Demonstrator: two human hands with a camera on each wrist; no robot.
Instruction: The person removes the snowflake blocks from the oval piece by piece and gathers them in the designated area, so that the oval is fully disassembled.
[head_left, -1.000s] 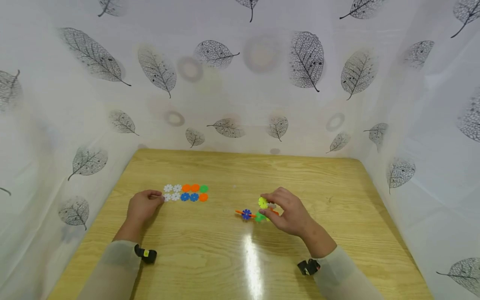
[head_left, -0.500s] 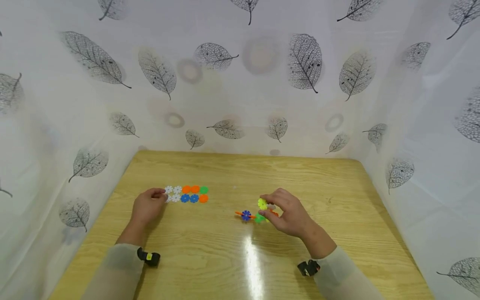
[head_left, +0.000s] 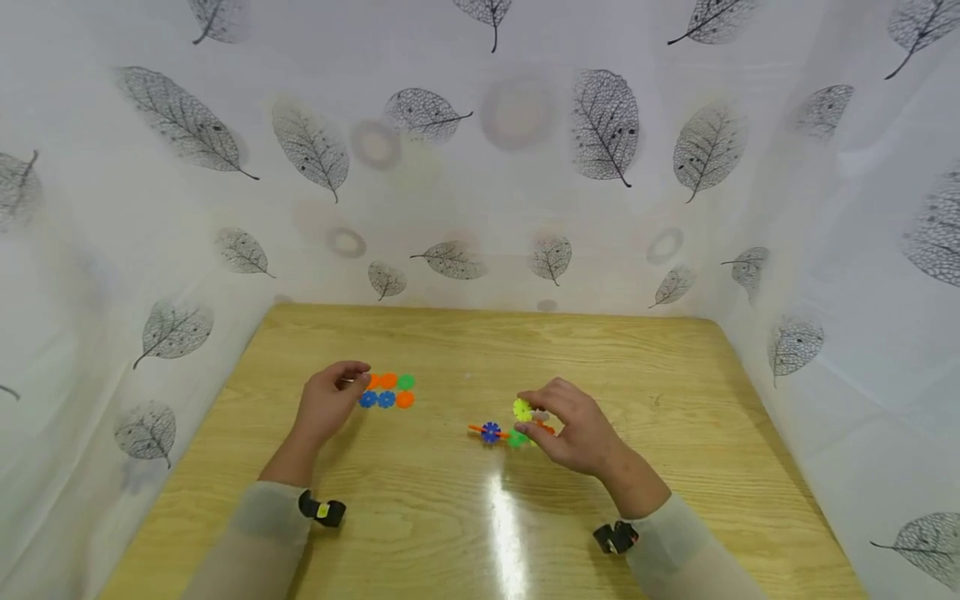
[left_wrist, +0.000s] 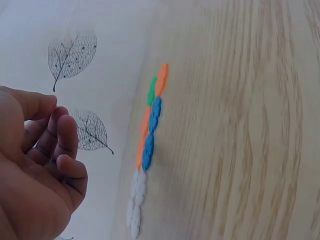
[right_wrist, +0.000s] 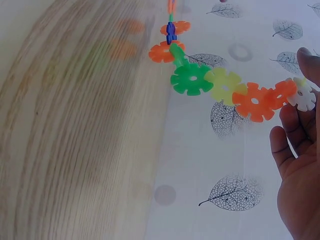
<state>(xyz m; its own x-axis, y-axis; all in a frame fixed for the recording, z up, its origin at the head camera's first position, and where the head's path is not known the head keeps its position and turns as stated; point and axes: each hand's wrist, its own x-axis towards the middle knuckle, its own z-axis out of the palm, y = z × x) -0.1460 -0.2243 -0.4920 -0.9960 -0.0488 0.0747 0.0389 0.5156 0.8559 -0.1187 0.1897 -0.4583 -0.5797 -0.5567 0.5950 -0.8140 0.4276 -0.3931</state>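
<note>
My right hand (head_left: 581,429) pinches a yellow notched plastic disc (head_left: 522,408) at one end of a linked chain. In the right wrist view the chain runs away from the fingers through a white disc (right_wrist: 303,95), orange discs (right_wrist: 255,101), a pale yellow one (right_wrist: 225,86), a green one (right_wrist: 192,78) and a dark blue one (right_wrist: 171,32). My left hand (head_left: 330,404) hovers over loose discs, fingers loosely curled and thumb near the forefinger. I see nothing in its grasp. White discs (left_wrist: 136,200) lie below it, hidden by the hand in the head view.
Beside the left hand, blue discs (head_left: 386,399), orange discs (head_left: 387,381) and a green disc (head_left: 406,382) lie flat in two rows. A wooden table (head_left: 450,517) carries everything. Leaf-printed white sheeting (head_left: 450,192) stands along its back and sides.
My left hand has moved right from beside the white discs to above them, near the orange discs. The right hand keeps its pinch on the yellow disc, nearly still.
</note>
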